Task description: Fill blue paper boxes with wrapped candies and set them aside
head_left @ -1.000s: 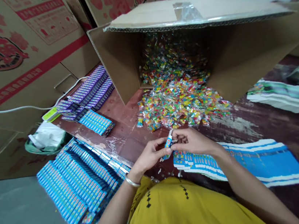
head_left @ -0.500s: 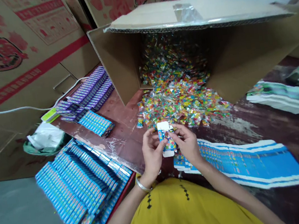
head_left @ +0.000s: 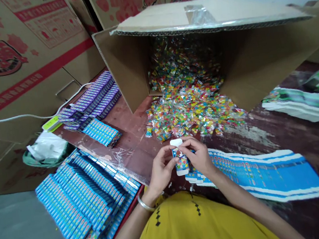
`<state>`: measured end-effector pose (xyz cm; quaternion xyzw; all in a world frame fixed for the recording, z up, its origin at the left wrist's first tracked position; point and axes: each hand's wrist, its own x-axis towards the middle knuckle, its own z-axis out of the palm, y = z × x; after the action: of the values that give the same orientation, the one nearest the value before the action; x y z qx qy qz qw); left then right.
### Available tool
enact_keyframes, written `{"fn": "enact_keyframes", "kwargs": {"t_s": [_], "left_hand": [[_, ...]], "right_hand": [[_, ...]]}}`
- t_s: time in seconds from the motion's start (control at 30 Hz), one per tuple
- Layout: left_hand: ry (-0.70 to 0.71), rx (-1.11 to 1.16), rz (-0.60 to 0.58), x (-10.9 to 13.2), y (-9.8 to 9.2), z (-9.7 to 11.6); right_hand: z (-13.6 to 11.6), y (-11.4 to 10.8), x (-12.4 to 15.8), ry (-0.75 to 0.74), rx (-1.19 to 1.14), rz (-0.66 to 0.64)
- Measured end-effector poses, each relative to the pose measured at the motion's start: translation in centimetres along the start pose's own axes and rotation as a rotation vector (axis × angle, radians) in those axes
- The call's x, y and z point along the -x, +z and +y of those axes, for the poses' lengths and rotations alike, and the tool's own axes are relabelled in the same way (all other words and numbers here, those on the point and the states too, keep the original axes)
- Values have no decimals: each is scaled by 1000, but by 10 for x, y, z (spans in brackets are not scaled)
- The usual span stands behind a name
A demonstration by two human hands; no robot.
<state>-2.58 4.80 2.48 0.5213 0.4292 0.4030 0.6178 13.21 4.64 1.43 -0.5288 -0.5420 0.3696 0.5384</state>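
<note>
A small blue candy box (head_left: 181,165) with white end flaps stands upright between my hands, its top flap raised. My left hand (head_left: 163,167) grips it by the left side, thumb on the printed front. At its upper right edge, the fingers of my right hand (head_left: 198,154) are closed on the box near the top opening. Whether anything is inside the box cannot be seen. Just beyond my hands lies a heap of small clear packets of colourful candy (head_left: 190,111), spilling out of a cardboard carton (head_left: 257,55) on its side.
Flat blue box blanks (head_left: 272,175) fan out at the right. Filled-looking rows of blue boxes (head_left: 75,197) stand at the left, with purple boxes (head_left: 94,96) behind. Green-and-white blanks (head_left: 298,103) lie far right. A green basin (head_left: 46,161) holds white plastic. A white cable (head_left: 29,114) crosses the left.
The box and both hands have come slightly lower, toward my body. My right hand's fingers have shifted from the box's front to its top edge.
</note>
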Motion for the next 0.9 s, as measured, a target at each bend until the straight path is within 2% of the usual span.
{"fn": "enact_keyframes", "kwargs": {"t_s": [0.13,0.27,0.37,0.5,0.73,0.83,0.9], "left_hand": [[-26,96,68,1,2,-2],[-9,29,67,4,-1,-2],[1,-54,46,5,-6,1],[-19,-107,-18,5,-10,8],[-77,-67,-93,4,-16,11],[-86,-49,-103,3,-18,9],[-81,-29,-103,3,-18,7]], "right_hand": [[-2,1,-5,96,-177,-4],[-2,-2,-15,180,-179,-194],[-4,-6,-22,263,-143,-266],[-4,-8,-28,303,-169,-285],[3,-6,-32,381,-210,-305],[2,-6,-32,368,-170,-316],[0,-6,-30,309,-87,-305]]}}
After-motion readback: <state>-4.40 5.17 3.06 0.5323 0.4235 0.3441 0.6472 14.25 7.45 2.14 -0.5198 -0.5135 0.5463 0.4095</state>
